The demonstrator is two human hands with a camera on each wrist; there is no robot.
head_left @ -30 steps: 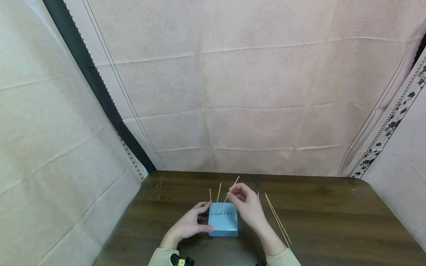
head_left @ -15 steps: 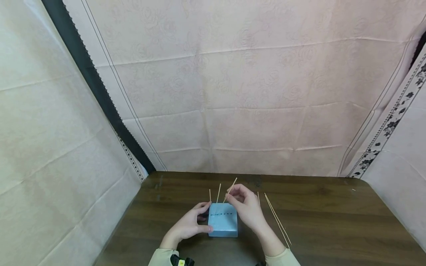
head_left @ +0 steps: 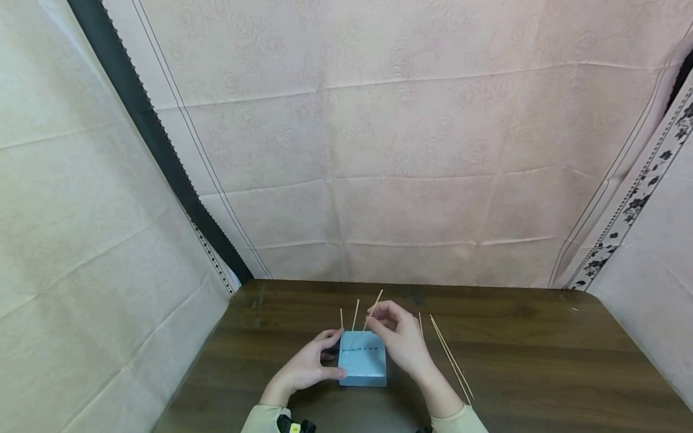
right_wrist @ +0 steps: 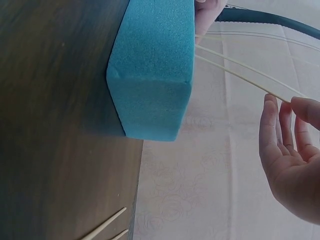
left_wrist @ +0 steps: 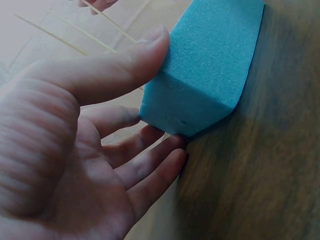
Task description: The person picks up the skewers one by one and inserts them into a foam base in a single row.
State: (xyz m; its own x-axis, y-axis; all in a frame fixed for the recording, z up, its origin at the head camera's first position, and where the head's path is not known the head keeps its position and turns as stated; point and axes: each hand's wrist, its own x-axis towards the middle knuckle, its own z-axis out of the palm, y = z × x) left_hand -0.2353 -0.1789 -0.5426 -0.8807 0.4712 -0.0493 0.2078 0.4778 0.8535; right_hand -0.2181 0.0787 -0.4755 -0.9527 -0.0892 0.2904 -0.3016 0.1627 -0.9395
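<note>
A blue foam block point(head_left: 363, 365) stands on the table, with a row of dark marks across its top. My left hand point(head_left: 307, 365) holds its left side, thumb on the near part and fingers at the far side and underneath edge point(left_wrist: 170, 112). My right hand point(head_left: 402, 337) pinches a thin wooden skewer point(head_left: 378, 296) between thumb and fingertips; it slants up to the right and its lower end meets the block. Two other skewers stand in the block: a middle skewer point(head_left: 355, 314) and a left skewer point(head_left: 341, 319) beside my left fingertips.
Loose skewers point(head_left: 452, 359) lie on the dark wooden table point(head_left: 520, 355) to the right of my right forearm, and another skewer point(head_left: 420, 323) shows just behind that hand. Pale cloth point(head_left: 411, 180) hangs behind the table and on both sides.
My right hand has shifted slightly left and down with the pinched skewer, whose top has dropped a little. My left hand and the block have stayed nearly still.
</note>
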